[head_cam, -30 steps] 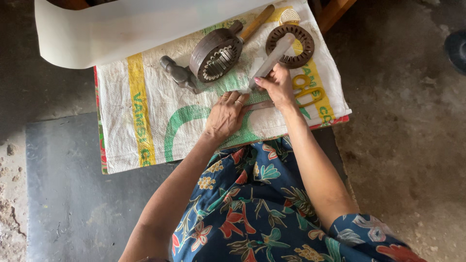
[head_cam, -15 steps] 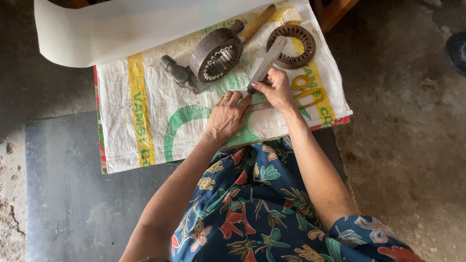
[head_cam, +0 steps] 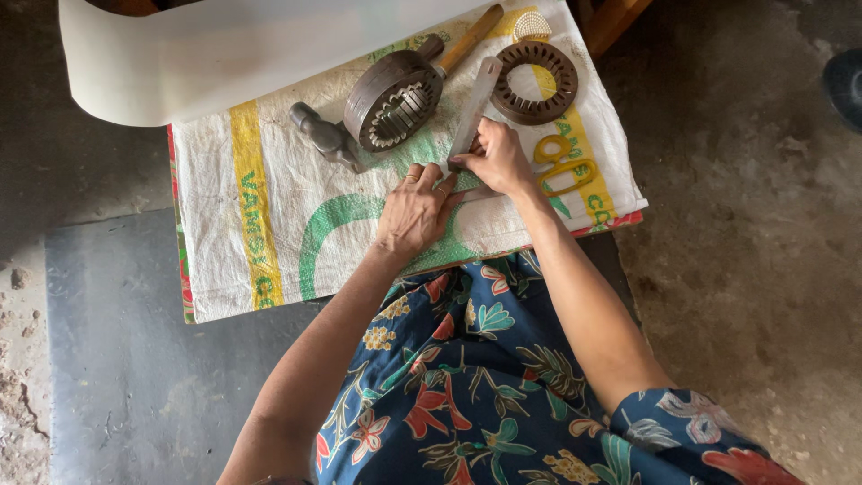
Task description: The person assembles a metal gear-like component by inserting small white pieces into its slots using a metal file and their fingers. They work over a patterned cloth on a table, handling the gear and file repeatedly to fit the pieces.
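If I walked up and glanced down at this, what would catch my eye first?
Probably the two hands meeting mid-table: the right hand grips a flat metal ruler, the left hand presses flat beside it on the printed woven sack. Just beyond lie two toothed metal rings, a thick one and a flat one, with yellow-handled scissors at the right.

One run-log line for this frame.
left hand: flat on woven sack | right hand: grips metal strip | nearby: motor stator, ring core

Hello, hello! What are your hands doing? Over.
Right hand grips metal strip. Left hand flat on sack. Ring, hammer close by.
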